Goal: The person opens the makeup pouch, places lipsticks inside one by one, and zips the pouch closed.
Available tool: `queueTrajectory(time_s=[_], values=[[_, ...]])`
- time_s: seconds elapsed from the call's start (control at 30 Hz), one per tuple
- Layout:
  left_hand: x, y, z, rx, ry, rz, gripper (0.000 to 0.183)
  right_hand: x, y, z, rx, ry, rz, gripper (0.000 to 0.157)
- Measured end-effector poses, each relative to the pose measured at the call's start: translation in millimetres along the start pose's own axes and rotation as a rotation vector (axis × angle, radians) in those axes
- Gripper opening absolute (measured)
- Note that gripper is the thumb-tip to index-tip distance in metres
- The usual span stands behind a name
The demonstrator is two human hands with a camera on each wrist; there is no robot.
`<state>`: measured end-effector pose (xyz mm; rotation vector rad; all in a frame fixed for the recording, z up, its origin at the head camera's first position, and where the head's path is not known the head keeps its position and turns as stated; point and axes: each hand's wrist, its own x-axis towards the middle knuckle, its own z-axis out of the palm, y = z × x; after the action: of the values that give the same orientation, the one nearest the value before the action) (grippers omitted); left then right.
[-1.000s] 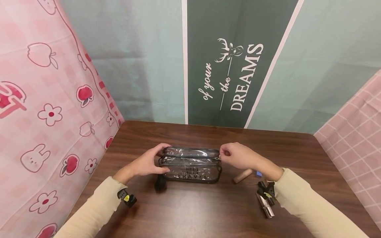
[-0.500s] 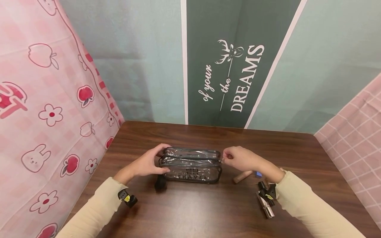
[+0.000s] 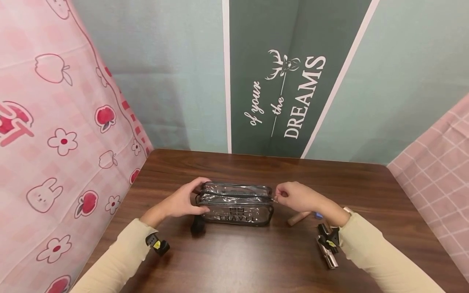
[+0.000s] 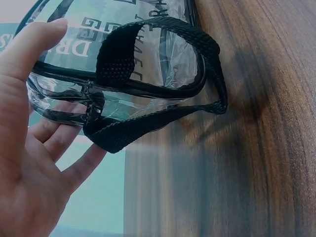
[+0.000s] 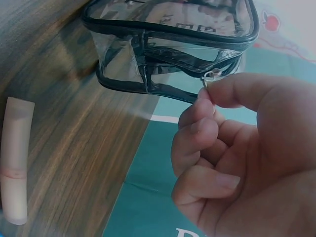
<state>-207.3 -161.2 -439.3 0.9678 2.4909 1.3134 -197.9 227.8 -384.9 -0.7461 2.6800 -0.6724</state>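
Note:
A clear pouch (image 3: pixel 234 209) with black trim and "TRAVEL" lettering stands on the table. My left hand (image 3: pixel 183 200) grips its left end, thumb on the front side and fingers behind. A black strap (image 4: pixel 148 122) hangs from that end. At the opposite end, my right hand (image 3: pixel 298 195) pinches the metal zipper pull (image 5: pixel 212 75) between thumb and index finger, the other fingers curled in. The right wrist view shows the zipper slider at the pouch's end, with the zipper partly parted beside it. The pouch looks unfilled.
A beige tube (image 3: pixel 298 218) lies right of the pouch, with a small blue object (image 3: pixel 318 215) beside it. Shiny metallic and black cosmetic tubes (image 3: pixel 327 254) lie near my right wrist, partly hidden by the wrist camera. Curtains (image 3: pixel 183 81) hang behind the wooden table (image 3: pixel 234 264).
My right hand has drawn the zipper pull a little to the right and down, past the pouch's right end. My left hand and the pouch have hardly moved.

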Motion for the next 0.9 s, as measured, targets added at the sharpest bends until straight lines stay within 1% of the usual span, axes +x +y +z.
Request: queueTrajectory(time_s=[0.37, 0.57, 0.77, 0.9], values=[[-2.7, -1.0, 1.0, 0.005, 0.005, 0.001, 0.073, -2.3, -1.7, 5.1, 0.004, -0.006, 0.037, 0.017], [-3.6, -1.6, 1.8, 0.008, 0.013, 0.009, 0.074, -2.9, 0.3, 13.9, 0.015, -0.038, 0.076, 0.016], [-3.2, -2.4, 2.2, -0.022, 0.009, 0.020, 0.074, -0.2, 3.0, 25.2, -0.032, -0.052, 0.090, 0.012], [-2.9, -2.5, 2.6, -0.046, 0.004, 0.025, 0.075, 0.5, 2.5, 28.8, -0.024, -0.048, 0.095, 0.012]])
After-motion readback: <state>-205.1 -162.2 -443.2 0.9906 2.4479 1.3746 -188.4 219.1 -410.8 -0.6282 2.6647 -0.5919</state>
